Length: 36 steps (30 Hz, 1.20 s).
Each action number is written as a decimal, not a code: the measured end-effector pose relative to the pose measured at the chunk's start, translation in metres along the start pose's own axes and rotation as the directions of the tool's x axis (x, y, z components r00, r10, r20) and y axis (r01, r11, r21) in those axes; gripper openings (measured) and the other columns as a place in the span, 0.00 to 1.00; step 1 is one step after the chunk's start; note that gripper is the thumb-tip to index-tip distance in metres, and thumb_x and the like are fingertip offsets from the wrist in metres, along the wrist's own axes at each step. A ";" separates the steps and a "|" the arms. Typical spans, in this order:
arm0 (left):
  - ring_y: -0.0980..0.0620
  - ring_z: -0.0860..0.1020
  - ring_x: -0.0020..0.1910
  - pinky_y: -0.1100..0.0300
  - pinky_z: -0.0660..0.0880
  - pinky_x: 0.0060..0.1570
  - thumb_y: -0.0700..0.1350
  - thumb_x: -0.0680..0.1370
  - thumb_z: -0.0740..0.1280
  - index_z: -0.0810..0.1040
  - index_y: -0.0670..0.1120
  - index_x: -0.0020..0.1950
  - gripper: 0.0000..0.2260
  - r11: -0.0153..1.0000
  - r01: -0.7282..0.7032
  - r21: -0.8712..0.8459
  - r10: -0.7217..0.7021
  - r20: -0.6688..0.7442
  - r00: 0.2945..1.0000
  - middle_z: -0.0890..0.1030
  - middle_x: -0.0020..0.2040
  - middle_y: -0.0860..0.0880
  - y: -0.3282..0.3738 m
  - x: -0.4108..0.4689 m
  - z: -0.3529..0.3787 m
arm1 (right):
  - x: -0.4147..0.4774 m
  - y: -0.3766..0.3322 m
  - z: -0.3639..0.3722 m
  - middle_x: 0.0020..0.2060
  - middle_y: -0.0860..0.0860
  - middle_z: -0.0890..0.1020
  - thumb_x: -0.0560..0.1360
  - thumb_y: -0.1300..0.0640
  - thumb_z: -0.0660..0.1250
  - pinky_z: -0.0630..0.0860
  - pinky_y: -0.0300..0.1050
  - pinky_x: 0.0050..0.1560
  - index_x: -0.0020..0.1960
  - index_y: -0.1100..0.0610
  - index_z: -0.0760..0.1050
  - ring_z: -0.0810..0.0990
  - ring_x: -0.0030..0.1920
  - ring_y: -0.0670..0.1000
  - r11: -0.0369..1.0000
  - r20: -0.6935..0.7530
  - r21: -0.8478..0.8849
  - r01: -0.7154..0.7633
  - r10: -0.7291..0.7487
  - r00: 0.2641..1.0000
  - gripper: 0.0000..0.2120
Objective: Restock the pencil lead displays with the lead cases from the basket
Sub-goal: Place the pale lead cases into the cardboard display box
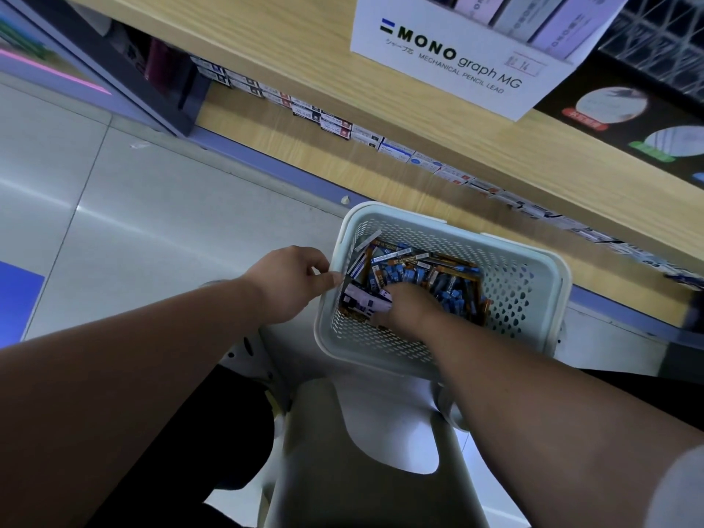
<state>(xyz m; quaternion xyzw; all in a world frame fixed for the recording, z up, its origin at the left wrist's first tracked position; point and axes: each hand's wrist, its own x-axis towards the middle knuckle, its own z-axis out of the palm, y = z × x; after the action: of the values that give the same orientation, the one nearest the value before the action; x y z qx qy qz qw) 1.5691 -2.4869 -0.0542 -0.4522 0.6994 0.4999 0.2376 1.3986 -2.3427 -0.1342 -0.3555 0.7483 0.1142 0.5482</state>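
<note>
A white perforated basket (525,283) sits on a pale plastic stool in front of me, filled with a pile of blue, orange and black lead cases (430,272). My left hand (289,283) is at the basket's left rim, with thumb and fingers curled round the edge. My right hand (411,306) is down inside the basket on the pile, and its fingers close on a pale lilac lead case (367,299). A white MONO graph MG pencil lead display box (449,51) stands on the wooden shelf above.
A lower wooden shelf (304,146) runs diagonally behind the basket, with a row of small boxed lead cases (335,121) along its back. The stool (362,432) stands between my legs. Grey floor tiles (133,222) lie to the left. Black display cards (628,120) sit at the right.
</note>
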 end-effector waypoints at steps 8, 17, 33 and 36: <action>0.49 0.81 0.44 0.52 0.78 0.50 0.60 0.78 0.67 0.79 0.53 0.48 0.11 1.000 -0.001 0.013 0.001 -0.007 1.000 0.83 0.47 0.49 0.000 0.000 0.000 | -0.001 -0.009 0.010 0.46 0.56 0.81 0.74 0.49 0.72 0.69 0.43 0.34 0.47 0.57 0.74 0.78 0.42 0.55 0.999 -0.122 0.011 -0.053 0.054 0.991 0.13; 0.49 0.81 0.44 0.53 0.78 0.49 0.60 0.78 0.66 0.79 0.54 0.48 0.11 1.000 -0.009 0.020 0.009 -0.008 1.000 0.83 0.47 0.50 -0.004 0.003 0.001 | 0.000 -0.004 0.003 0.71 0.61 0.72 0.79 0.48 0.70 0.75 0.48 0.58 0.75 0.65 0.65 0.76 0.64 0.60 0.979 0.033 0.192 -0.071 0.066 0.997 0.32; 0.50 0.80 0.45 0.54 0.77 0.49 0.61 0.78 0.66 0.79 0.53 0.52 0.12 0.999 -0.023 0.032 0.023 0.007 1.000 0.83 0.47 0.50 -0.004 0.003 0.002 | 0.002 0.003 -0.007 0.58 0.58 0.77 0.77 0.45 0.72 0.74 0.48 0.47 0.73 0.64 0.66 0.78 0.52 0.57 0.983 0.171 0.169 -0.067 0.038 0.984 0.34; 0.50 0.80 0.45 0.55 0.77 0.48 0.61 0.78 0.66 0.78 0.55 0.51 0.12 0.999 -0.023 0.039 0.023 0.006 1.000 0.82 0.48 0.51 -0.005 0.003 0.002 | -0.002 0.009 -0.007 0.53 0.57 0.76 0.77 0.44 0.71 0.69 0.45 0.39 0.69 0.62 0.67 0.76 0.45 0.53 0.968 0.153 0.238 -0.086 0.050 0.987 0.30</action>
<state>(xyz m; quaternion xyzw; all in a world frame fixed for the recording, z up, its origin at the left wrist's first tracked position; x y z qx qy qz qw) 1.5717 -2.4866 -0.0595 -0.4380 0.7136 0.4899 0.2425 1.3877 -2.3393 -0.1318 -0.2504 0.7264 0.0659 0.6366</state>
